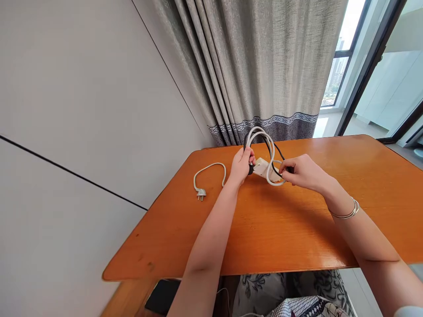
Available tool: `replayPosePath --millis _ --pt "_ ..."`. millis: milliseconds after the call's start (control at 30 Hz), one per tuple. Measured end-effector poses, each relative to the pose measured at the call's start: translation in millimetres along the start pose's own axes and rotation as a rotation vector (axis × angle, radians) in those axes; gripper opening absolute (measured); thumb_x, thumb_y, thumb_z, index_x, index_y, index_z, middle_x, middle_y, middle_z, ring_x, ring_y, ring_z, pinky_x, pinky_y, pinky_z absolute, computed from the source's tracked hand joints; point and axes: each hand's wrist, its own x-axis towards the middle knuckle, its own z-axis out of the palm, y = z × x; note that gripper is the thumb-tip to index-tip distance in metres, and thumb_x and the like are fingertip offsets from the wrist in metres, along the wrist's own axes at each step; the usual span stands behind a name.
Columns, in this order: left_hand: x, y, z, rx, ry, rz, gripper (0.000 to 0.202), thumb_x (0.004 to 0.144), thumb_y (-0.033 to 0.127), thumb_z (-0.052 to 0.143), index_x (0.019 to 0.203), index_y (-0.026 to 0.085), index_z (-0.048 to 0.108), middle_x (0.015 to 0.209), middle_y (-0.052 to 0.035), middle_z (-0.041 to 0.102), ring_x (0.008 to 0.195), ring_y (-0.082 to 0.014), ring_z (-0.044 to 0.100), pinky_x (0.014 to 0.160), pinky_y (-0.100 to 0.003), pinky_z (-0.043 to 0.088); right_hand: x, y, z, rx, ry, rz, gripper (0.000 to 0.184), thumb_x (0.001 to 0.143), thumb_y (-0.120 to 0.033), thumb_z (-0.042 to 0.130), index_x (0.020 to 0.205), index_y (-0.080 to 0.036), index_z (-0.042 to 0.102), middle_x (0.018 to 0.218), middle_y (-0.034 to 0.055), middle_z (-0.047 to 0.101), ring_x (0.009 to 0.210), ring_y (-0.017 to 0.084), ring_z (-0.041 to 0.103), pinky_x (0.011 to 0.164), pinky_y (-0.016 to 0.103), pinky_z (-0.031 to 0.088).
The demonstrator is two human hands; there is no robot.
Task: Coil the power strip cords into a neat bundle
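Head view, biggest first. Grey curtain (257,61) with patterned hem across 12 o'clock, hanging behind the far table edge. Plain wall panel (82,110) filling 9 to 11 o'clock, one dark seam running across it. Window (343,57) and dark door frame at 1 to 2 o'clock, daylight outside. Orange wooden table (271,229) through the centre, glossy, near edge toward 6 o'clock. Patterned fabric (264,290) below that edge at 6 o'clock; dark flat item (163,296) at 7 o'clock under the table, too unclear to identify.

Both forearms reaching in from 5 and 7 o'clock toward centre. Left hand (242,165) clenched on the near end of the white power strip (262,167), thumb on top, something dark at that end, partly hidden. Right hand (302,171) pinching cable at the strip's 3 o'clock side, fingertips closed on it; silver bangle (346,214) on that wrist.

Power strip held just above the table, between the hands, slightly past centre toward 12 o'clock. White cable (261,132) looped up over the strip and around it, arching toward 12 o'clock. Black cable (279,152) running inside the same loop, touching the white one. Loose tail of white cable lying flat at 9 o'clock of the left hand, ending in a white plug (200,193), prongs toward 6 o'clock, well apart from the strip.
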Motion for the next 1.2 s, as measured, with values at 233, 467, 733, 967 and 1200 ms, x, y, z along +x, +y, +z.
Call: replayPosePath --millis 233,467,733,967,1200 --pt "-5.0 -1.6 3.7 -0.032 -0.108 -0.037 0.033 0.099 0.035 0.055 0.073 0.016 0.055 0.052 0.0063 0.041 0.051 -0.0077 0.048 0.055 -0.017 0.04 -13.4 -19.3 4.9 -0.045 -0.343 -0.15 0.034 0.078 -0.012 0.065 0.111 -0.017 0.067 0.074 -0.0002 0.069 0.06 0.012 0.06 0.06 0.024 0.038" --pt "-8.9 -1.0 6.7 -0.056 -0.099 -0.059 0.035 0.096 0.043 0.06 0.073 0.017 0.054 0.053 0.0067 0.04 0.051 -0.0078 0.047 0.054 -0.017 0.039 -16.6 -33.2 15.6 -0.613 -0.082 -0.162 0.023 0.097 -0.028 0.06 0.115 -0.017 0.069 0.073 0.0062 0.07 0.061 0.016 0.061 0.053 0.029 0.025" --pt "-7.0 0.8 4.5 -0.062 -0.026 -0.088 0.04 0.093 0.05 0.063 0.072 0.017 0.053 0.052 0.0063 0.039 0.05 -0.008 0.046 0.052 -0.017 0.038 -13.3 -23.6 17.5 -0.535 0.16 -0.37 0.022 0.097 -0.038 0.062 0.098 -0.02 0.074 0.09 0.0076 0.067 0.075 0.017 0.061 0.058 0.028 0.035" --pt "-16.1 3.1 8.7 -0.047 -0.172 -0.134 0.057 0.084 0.073 0.06 0.072 0.017 0.057 0.053 0.0036 0.043 0.048 -0.0089 0.043 0.046 -0.02 0.035 -10.2 -23.9 9.8 0.089 0.088 -0.328 0.03 0.1 -0.039 0.054 0.08 -0.017 0.06 0.07 0.0013 0.061 0.064 0.012 0.058 0.059 0.024 0.041" --pt "-31.5 -2.0 19.4 0.021 -0.402 -0.063 0.098 0.056 0.106 0.026 0.076 0.017 0.062 0.056 -0.0003 0.046 0.053 -0.0145 0.048 0.047 -0.026 0.038 7.7 -13.4 15.4 0.96 0.108 -0.031 0.053 0.081 -0.072 0.062 0.075 -0.02 0.051 0.058 -0.0039 0.058 0.039 0.007 0.049 0.039 0.02 0.038"
